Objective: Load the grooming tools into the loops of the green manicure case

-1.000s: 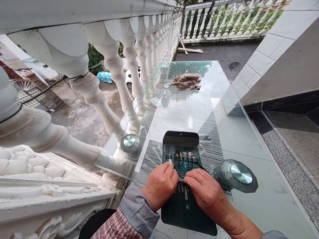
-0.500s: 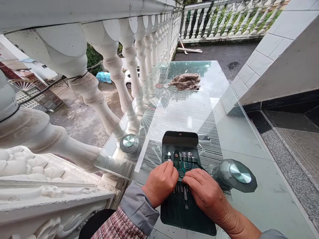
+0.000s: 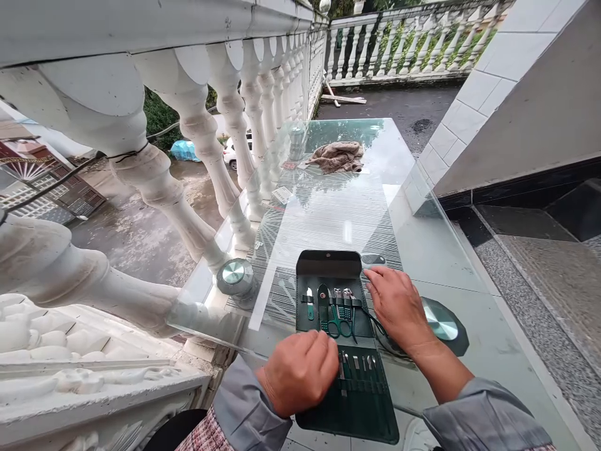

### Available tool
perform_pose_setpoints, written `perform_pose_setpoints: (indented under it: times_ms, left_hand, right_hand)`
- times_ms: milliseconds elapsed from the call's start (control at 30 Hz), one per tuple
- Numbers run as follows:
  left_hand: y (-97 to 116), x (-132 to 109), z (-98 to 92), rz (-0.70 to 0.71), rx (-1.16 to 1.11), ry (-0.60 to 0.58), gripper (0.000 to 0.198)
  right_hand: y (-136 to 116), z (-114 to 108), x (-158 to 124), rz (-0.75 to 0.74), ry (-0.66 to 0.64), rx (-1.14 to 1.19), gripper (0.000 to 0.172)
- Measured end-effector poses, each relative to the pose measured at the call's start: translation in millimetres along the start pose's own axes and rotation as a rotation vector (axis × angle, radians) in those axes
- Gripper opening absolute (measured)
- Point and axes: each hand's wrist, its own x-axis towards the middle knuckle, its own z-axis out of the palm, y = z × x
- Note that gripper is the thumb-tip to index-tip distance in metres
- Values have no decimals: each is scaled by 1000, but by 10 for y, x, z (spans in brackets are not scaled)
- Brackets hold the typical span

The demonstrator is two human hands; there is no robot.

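Note:
A dark green manicure case (image 3: 328, 266) lies unfolded on the glass table. Straps in its upper half hold green-handled scissors (image 3: 340, 326), nail clippers (image 3: 346, 300), a black sheath-like piece (image 3: 323, 300) and a small green-handled tool (image 3: 310, 305). Several slim metal tools (image 3: 359, 363) sit in the lower half. My left hand (image 3: 300, 373) is closed over the lower left of the case; its curled fingers hide whatever they hold. My right hand (image 3: 399, 307) is open, fingertips beside the upper right edge, close to a grey handle-like object (image 3: 374, 259).
The glass tabletop (image 3: 427, 263) has round metal-capped supports, one on the left (image 3: 235, 275) and one on the right (image 3: 444, 322). A crumpled brown cloth (image 3: 335, 156) lies toward the far end. White balusters (image 3: 188, 207) line the left; a tiled wall (image 3: 493, 75) stands at right.
My right hand has left the scissors and moved up and right to the case's edge. My left hand has moved down and left, uncovering the scissors and the small green-handled tool.

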Motion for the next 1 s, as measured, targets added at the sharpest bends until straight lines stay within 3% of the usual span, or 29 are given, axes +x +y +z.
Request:
perform_pose_setpoints:
  times_ms: [167, 500, 667, 900, 1000]
  left_hand:
    - [45, 1, -39, 243, -95, -23, 21]
    - [23, -14, -28, 182, -68, 3, 21]
    - [29, 25, -33, 53, -95, 80, 23]
    - [44, 91, -41, -211, -230, 120, 19]
    - [30, 116, -70, -392, -343, 175, 22]
  right_hand:
    - [14, 4, 108, 25, -33, -25, 15]
    - [245, -77, 96, 149, -141, -180, 16]
    - [255, -146, 34, 193, -166, -146, 13]
    - [336, -335, 32, 537, -104, 105, 10]
    - [236, -470, -14, 486, -61, 205, 11]
